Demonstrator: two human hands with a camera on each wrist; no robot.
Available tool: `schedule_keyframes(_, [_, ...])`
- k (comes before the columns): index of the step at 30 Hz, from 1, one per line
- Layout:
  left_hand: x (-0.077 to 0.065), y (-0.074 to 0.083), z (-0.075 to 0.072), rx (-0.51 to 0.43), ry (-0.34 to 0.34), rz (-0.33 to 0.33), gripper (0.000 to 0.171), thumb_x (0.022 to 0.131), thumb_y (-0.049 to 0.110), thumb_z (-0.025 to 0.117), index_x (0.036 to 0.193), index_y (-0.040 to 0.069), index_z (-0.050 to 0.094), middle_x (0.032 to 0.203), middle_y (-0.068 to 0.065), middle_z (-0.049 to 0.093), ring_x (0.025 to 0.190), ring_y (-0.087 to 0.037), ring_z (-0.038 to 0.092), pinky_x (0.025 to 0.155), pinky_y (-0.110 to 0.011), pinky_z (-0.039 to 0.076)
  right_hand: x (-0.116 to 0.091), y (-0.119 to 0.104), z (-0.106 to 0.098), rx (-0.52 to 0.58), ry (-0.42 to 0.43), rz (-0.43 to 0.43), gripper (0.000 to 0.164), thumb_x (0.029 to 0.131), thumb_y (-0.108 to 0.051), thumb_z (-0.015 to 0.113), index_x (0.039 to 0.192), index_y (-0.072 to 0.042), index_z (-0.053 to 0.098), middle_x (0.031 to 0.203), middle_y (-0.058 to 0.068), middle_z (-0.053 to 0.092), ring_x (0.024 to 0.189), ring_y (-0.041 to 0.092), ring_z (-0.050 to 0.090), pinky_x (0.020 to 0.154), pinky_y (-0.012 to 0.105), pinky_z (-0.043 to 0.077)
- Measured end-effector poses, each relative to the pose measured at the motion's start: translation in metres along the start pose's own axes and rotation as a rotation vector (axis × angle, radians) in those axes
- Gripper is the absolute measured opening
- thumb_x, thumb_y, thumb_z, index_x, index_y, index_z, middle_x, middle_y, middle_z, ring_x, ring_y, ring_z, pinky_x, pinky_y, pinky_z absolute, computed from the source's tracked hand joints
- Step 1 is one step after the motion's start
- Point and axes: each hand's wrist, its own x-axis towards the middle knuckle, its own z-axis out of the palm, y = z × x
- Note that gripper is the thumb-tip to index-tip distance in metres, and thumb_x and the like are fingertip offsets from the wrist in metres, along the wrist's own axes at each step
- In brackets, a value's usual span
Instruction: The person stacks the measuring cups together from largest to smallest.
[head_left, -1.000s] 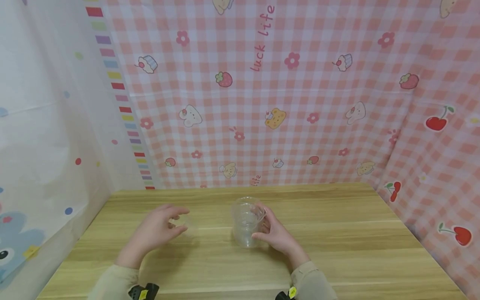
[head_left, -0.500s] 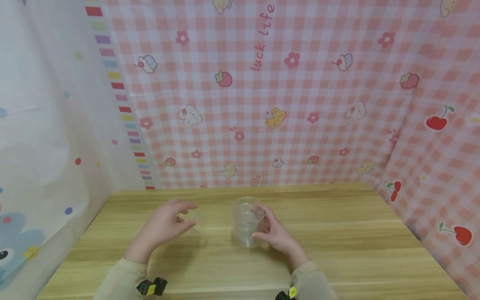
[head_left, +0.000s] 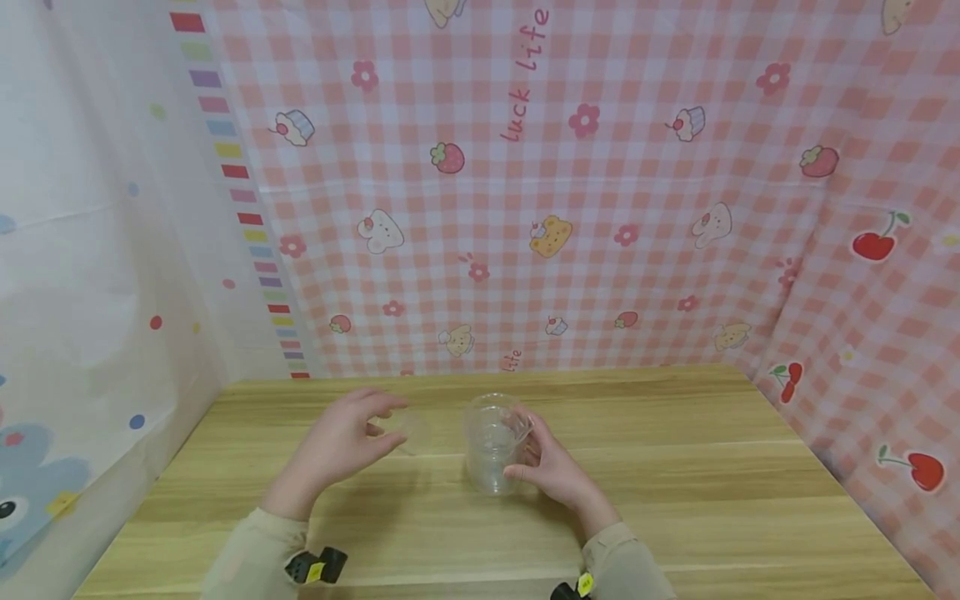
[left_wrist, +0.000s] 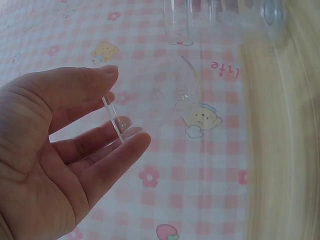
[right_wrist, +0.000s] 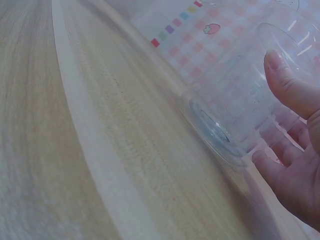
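Observation:
In the head view a clear plastic cup [head_left: 487, 471] stands upright on the wooden table [head_left: 675, 483], its wide mouth facing up. My right hand [head_left: 551, 462] grips its right side, thumb in front and fingers behind. The right wrist view shows the cup's round base [right_wrist: 215, 130] down at the tabletop. To the left, my left hand [head_left: 345, 437] pinches a clear, thin, round lid-like piece [left_wrist: 116, 120] by its edge between thumb and fingers. That piece is nearly invisible against the background; its far curved edge catches light. A gap separates it from the cup.
A pink checked cloth [head_left: 487, 208] with printed figures hangs behind the table. White dotted cloth [head_left: 97, 250] closes the left side, and cherry-printed cloth [head_left: 885, 333] the right. Each wrist carries a small black camera [head_left: 317, 567].
My left hand has moved to the right with the clear round piece, closer to the cup. The right hand and the cup have stayed in place.

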Motion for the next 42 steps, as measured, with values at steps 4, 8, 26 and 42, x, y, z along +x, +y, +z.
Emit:
schedule_keyframes(4, [0.003,0.002,0.000,-0.007,0.007,0.021,0.038,0.083,0.012,0.080,0.119,0.006,0.069,0.118,-0.011,0.064,0.096,-0.028,0.067,0.072,-0.027,0.058,0.000,0.000,0.000,-0.007,0.005,0.002,0.089,0.084,0.001,0.074,0.153,-0.002,0.018,0.156,0.027,0.027,0.145,0.041,0.024,0.114,0.048,0.028])
schedule_keyframes(8, [0.007,0.006,-0.001,-0.022,0.008,0.032,0.038,0.084,0.012,0.080,0.120,0.006,0.069,0.119,-0.011,0.065,0.095,-0.028,0.067,0.072,-0.027,0.058,0.000,0.001,0.000,-0.011,0.007,0.002,0.089,0.084,0.001,0.074,0.153,-0.002,0.019,0.156,0.027,0.027,0.144,0.041,0.024,0.114,0.048,0.028])
schedule_keyframes(26, [0.025,0.030,0.003,-0.023,0.014,0.082,0.040,0.083,0.016,0.081,0.120,0.006,0.070,0.120,-0.016,0.063,0.095,-0.026,0.068,0.072,-0.028,0.059,0.000,0.000,0.001,-0.018,0.015,0.013,0.087,0.085,0.003,0.074,0.153,-0.003,0.020,0.156,0.027,0.027,0.144,0.041,0.025,0.114,0.049,0.028])
schedule_keyframes(42, [0.037,0.043,0.013,-0.024,-0.004,0.139,0.041,0.082,0.017,0.082,0.120,0.008,0.070,0.114,-0.008,0.065,0.094,-0.023,0.066,0.073,-0.027,0.057,0.000,0.001,0.000,-0.003,0.012,-0.001,0.090,0.083,-0.001,0.076,0.153,-0.002,0.020,0.156,0.027,0.027,0.144,0.041,0.026,0.113,0.048,0.029])
